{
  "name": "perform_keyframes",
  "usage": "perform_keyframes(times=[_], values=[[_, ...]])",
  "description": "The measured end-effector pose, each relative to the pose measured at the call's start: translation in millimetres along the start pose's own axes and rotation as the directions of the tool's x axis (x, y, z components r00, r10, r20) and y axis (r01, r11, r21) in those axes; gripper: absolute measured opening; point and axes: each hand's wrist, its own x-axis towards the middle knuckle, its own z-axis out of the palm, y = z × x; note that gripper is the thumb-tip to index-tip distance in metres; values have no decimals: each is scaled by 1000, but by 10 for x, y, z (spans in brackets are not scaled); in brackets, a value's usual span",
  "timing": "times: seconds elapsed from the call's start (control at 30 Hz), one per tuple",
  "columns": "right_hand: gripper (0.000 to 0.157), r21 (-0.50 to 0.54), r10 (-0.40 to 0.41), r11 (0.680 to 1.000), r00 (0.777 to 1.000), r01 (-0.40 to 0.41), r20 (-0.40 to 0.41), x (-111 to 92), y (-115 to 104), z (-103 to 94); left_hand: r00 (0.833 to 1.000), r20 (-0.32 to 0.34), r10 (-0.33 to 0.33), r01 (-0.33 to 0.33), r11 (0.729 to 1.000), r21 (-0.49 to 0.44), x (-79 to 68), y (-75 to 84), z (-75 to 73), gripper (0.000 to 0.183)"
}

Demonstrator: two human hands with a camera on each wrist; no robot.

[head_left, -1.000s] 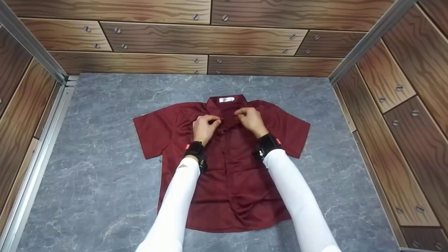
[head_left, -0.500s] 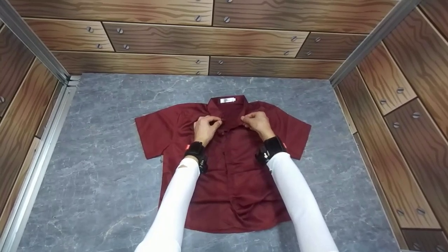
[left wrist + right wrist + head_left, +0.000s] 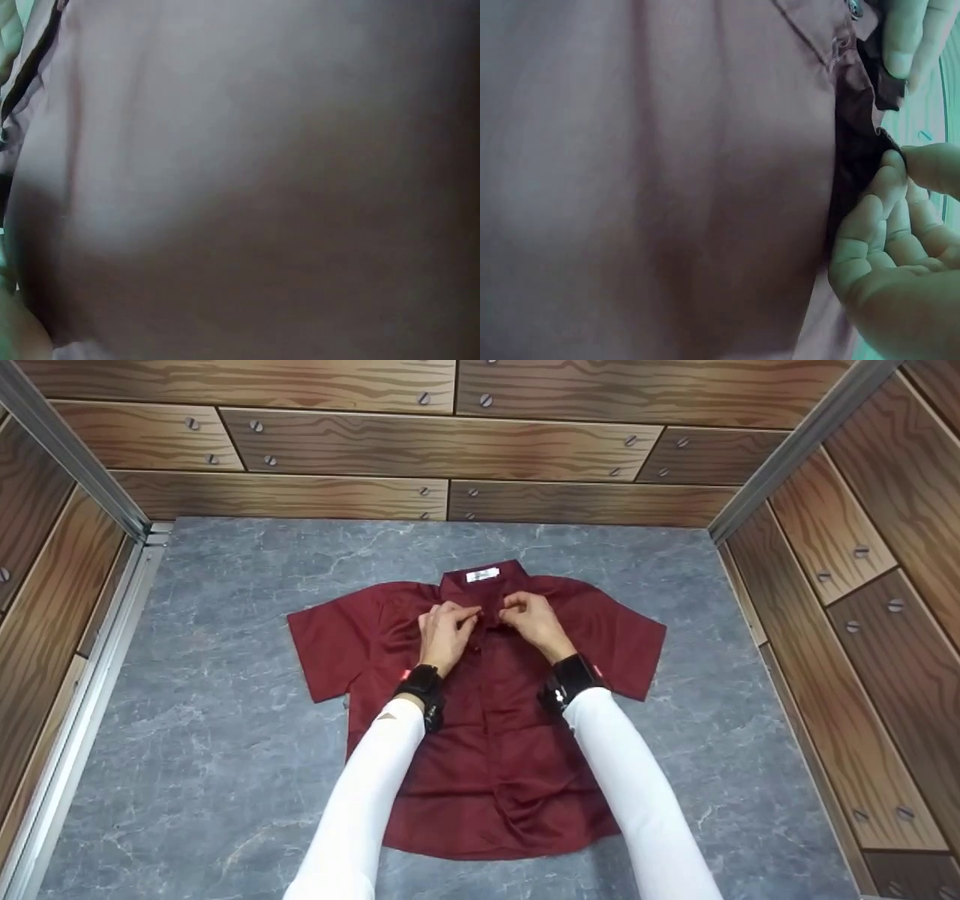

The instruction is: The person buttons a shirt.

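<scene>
Short-sleeved maroon shirt (image 3: 487,720): front up, spread flat on the tabletop (image 3: 210,750); long axis running from collar (image 3: 516,572), at the far end, to hem (image 3: 480,855), nearest the person.
Left hand (image 3: 444,636): over the neck, pinching cloth at the person's-left front edge, thumb against fingers.
Right hand (image 3: 536,622): pinching the opposite edge, thumb against forefinger, other fingers curled.
Neck opening: between the two pinches, just apart; neither hand clearly nearer.
Tabletop finish: grey, marbled, showing around sleeves and hem.
Room: wood-patterned panels (image 3: 337,442) at back and both sides, metal strips (image 3: 795,435) in the corners.
</scene>
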Motion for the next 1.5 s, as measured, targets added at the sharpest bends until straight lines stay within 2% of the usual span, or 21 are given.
perform_keyframes(times=[0.1,0.23,0.43,0.73,1.03,1.13,1.2,1.33,1.4,1.43,1.5], values=[[19,40,-4,999,1000,3,23,8,-18,16,1000,12,4,-4,1000,-11,28,41,3,21],[19,32,-6,999,999,5,39,11,-29,23,1000,29,-9,9,1000,-14,57,84,4,18],[19,40,-39,999,997,37,71,0,-26,21,999,37,-33,32,999,32,77,123,3,16],[18,-62,-118,991,991,122,68,-13,-31,25,998,38,-50,45,993,105,100,164,14,14],[20,-177,-139,973,989,145,47,-41,-54,48,996,58,-67,58,988,143,109,171,19,17],[21,-249,-174,953,984,175,26,-58,-46,76,993,77,-90,78,986,148,116,178,19,19],[22,-313,-240,921,971,231,10,-78,-35,109,991,83,-107,94,985,142,122,185,20,19],[23,-456,-401,819,916,348,-22,-145,-9,201,983,103,-151,141,984,106,138,198,16,20],[24,-502,-451,778,892,377,-30,-181,1,244,978,109,-178,170,982,80,148,197,11,20],[25,-508,-463,771,885,383,-35,-197,5,262,976,108,-189,182,981,67,156,196,8,19],[26,-490,-466,782,883,386,-49,-219,10,284,974,101,-204,201,979,41,170,193,-1,17]])
